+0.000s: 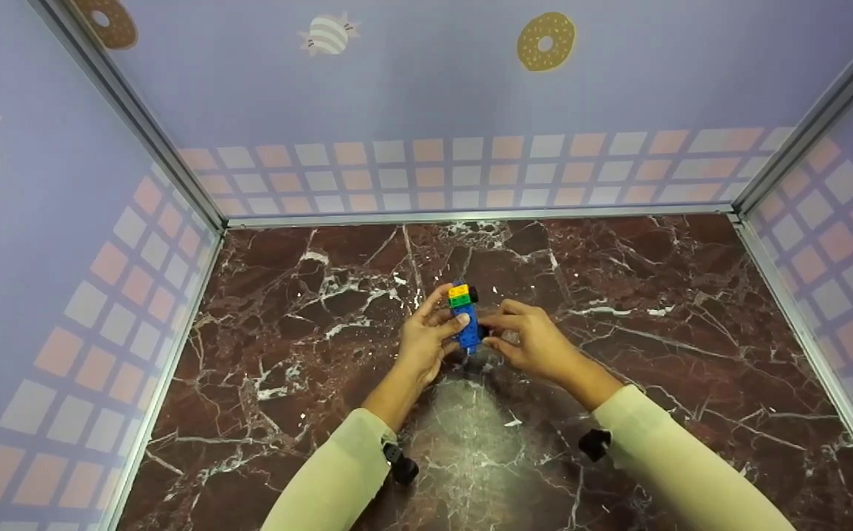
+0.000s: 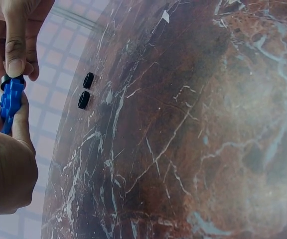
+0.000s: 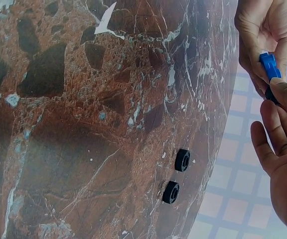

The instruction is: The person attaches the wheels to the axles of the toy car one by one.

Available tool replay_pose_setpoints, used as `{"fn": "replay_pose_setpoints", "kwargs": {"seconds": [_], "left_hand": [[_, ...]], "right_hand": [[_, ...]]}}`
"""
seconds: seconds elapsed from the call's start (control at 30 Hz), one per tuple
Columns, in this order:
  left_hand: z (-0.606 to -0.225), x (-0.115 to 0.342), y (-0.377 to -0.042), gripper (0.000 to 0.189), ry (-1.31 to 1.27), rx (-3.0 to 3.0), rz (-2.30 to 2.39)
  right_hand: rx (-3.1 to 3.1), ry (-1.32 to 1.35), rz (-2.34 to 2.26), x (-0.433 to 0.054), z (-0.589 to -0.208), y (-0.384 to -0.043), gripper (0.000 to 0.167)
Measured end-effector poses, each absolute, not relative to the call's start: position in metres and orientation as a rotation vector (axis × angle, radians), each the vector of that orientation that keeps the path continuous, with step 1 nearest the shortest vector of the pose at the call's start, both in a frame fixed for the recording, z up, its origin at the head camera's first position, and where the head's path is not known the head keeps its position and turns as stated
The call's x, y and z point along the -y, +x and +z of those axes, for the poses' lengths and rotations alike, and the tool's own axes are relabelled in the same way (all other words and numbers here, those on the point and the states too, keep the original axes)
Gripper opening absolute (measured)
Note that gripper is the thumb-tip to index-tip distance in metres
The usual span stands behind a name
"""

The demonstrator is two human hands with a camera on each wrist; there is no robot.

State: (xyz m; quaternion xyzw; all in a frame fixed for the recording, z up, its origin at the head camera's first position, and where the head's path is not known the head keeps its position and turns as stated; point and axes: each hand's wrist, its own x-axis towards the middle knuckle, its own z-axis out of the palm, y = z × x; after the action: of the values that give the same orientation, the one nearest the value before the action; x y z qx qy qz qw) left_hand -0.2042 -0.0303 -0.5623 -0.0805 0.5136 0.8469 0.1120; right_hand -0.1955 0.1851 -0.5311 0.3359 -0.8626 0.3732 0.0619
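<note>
A toy car of building bricks [image 1: 466,332] has a long blue base [image 2: 11,102] with a green brick [image 1: 460,301] and a yellow brick [image 1: 458,290] at its far end. Beside these bricks sits a black wheel [image 1: 473,293]. My left hand [image 1: 422,338] grips the blue base, thumb on top. On the base's right side, my right hand [image 1: 533,341] pinches another black wheel [image 3: 270,94] against it. The fingers partly hide that wheel, so I cannot tell whether it is attached.
Two loose black wheels [image 3: 182,160] lie close together on the dark red marbled tabletop [image 1: 308,413]. Patterned panels [image 1: 426,96] wall the table at the back and both sides. A small camera sits on each wrist.
</note>
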Motion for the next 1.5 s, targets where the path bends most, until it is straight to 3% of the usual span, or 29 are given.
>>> {"fn": "replay_pose_setpoints", "kwargs": {"seconds": [1.5], "left_hand": [[-0.5624, 0.0289, -0.2054, 0.066, -0.239, -1.53, 2.47]], "right_hand": [[2.572, 1.042, 1.114, -0.1826, -0.5324, -0.1962, 0.033]]}}
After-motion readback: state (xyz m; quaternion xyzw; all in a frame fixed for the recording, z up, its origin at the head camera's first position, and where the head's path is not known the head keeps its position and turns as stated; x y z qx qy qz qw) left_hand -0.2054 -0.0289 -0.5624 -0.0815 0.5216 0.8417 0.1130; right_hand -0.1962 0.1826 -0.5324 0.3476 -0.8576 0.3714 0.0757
